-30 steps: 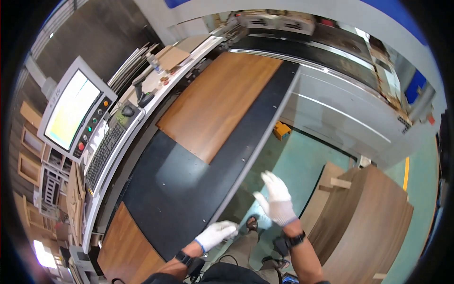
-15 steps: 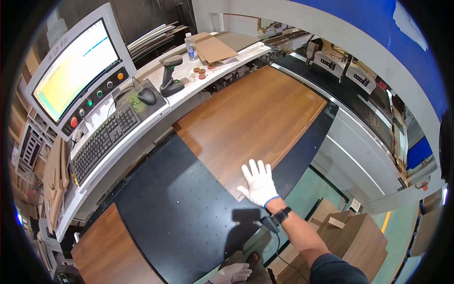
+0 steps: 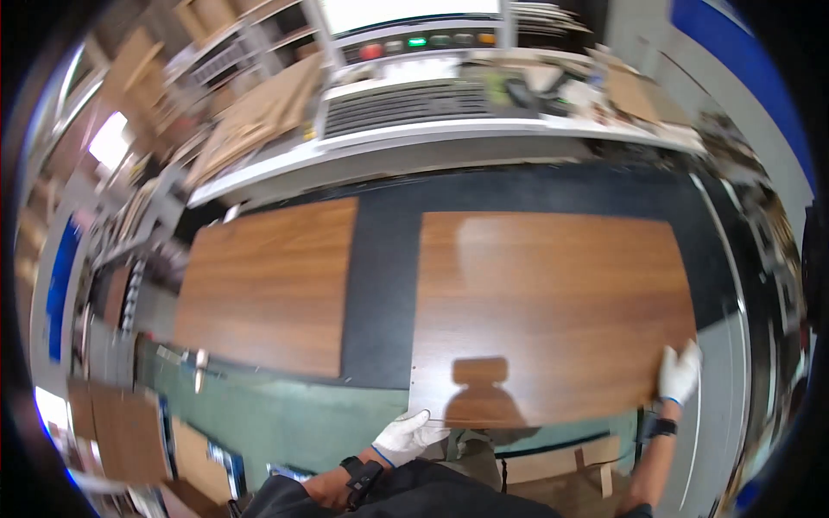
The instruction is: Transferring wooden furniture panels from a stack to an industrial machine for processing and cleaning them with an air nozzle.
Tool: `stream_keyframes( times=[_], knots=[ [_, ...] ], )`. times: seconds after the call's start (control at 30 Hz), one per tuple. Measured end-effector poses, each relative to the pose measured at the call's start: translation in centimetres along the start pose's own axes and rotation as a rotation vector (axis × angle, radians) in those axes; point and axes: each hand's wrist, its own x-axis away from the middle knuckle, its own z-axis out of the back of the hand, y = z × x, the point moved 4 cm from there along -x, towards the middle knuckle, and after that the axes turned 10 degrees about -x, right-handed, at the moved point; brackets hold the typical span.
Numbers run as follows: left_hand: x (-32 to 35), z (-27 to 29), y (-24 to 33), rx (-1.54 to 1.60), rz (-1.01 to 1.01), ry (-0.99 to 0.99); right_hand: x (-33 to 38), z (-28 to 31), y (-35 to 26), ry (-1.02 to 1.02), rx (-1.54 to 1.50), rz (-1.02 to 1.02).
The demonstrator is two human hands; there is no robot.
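A brown wood-grain panel (image 3: 553,302) lies over the black machine table (image 3: 384,285), its near edge jutting out past the table toward me. At its near left corner my left hand (image 3: 408,437), in a white glove, is closed on the edge with the thumb on top; the fingers underneath are partly hidden. My right hand (image 3: 680,373), also gloved and a little blurred, grips the panel's right edge near the front corner. To the left, apart from this panel, a second brown panel (image 3: 268,289) rests on the table.
Beyond the table runs a white ledge (image 3: 432,129) with a keyboard (image 3: 406,108), below a screen (image 3: 410,13) with a button row. Loose boards (image 3: 259,112) lean at the far left. A machine rail (image 3: 721,233) borders the right side; cardboard-brown boards (image 3: 121,432) stand at lower left.
My view has swung left. The panel has come off the far right toward me. My right hand has gone from lying flat on it to its right edge; my left now holds its near corner.
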Motion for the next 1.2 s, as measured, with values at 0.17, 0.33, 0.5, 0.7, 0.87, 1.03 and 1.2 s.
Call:
stream_keyframes(
  times=[0.17,0.33,0.5,0.7,0.87,1.03,1.2],
  knots=[
    [8.0,1.0,5.3,-0.057,-0.302,0.111,-3.5,-7.0,14.8,-0.527,-0.269,-0.201],
    [12.1,5.9,11.9,0.069,-0.684,0.381,4.0,-7.2,3.0,-0.406,-0.547,-0.245],
    [13.1,15.8,17.2,0.152,-0.809,0.613,9.7,-7.7,-12.4,-0.477,-0.504,-0.134],
    [16.5,28.8,24.5,-0.082,-0.765,0.988,16.4,-12.3,-28.7,-0.582,-0.759,-0.026],
    [19.6,33.4,29.3,-0.293,-0.556,1.081,20.6,-16.2,-39.6,-0.811,-0.821,0.009],
    [20.9,37.8,33.1,-0.531,-0.521,1.382,25.0,-17.1,-49.3,-1.056,-0.814,-0.039],
    [22.9,45.8,35.6,-0.423,-0.672,1.438,27.3,-18.9,-55.5,-1.174,-0.349,0.323]
  ],
)
